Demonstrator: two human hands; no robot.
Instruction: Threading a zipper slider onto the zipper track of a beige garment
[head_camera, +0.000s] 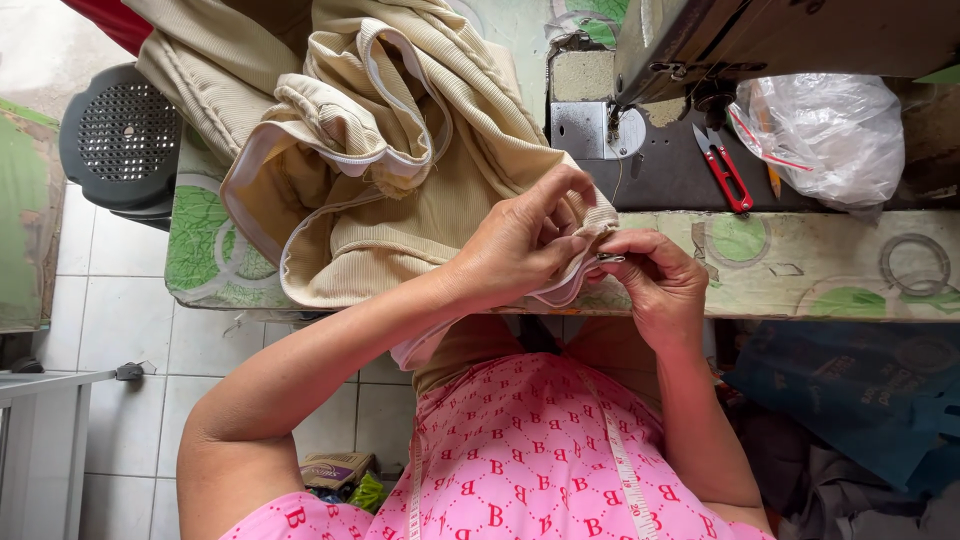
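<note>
Both hands meet at the table edge: left hand (520, 250) pinches beige ribbed fabric's (400, 200) white-trimmed hem; right hand (650, 275), touching it, grips a small metal piece (610, 259).

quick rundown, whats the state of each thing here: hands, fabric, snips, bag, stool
left hand: closed, pinching the beige fabric edge
right hand: closed, pinching a small metal piece at the same edge
beige ribbed fabric: bunched in a heap on the table, one end hanging off the front edge
red thread snips: lying flat on the machine bed, untouched
clear plastic bag: crumpled, resting by the machine
dark perforated stool: unoccupied, beside the table
</note>
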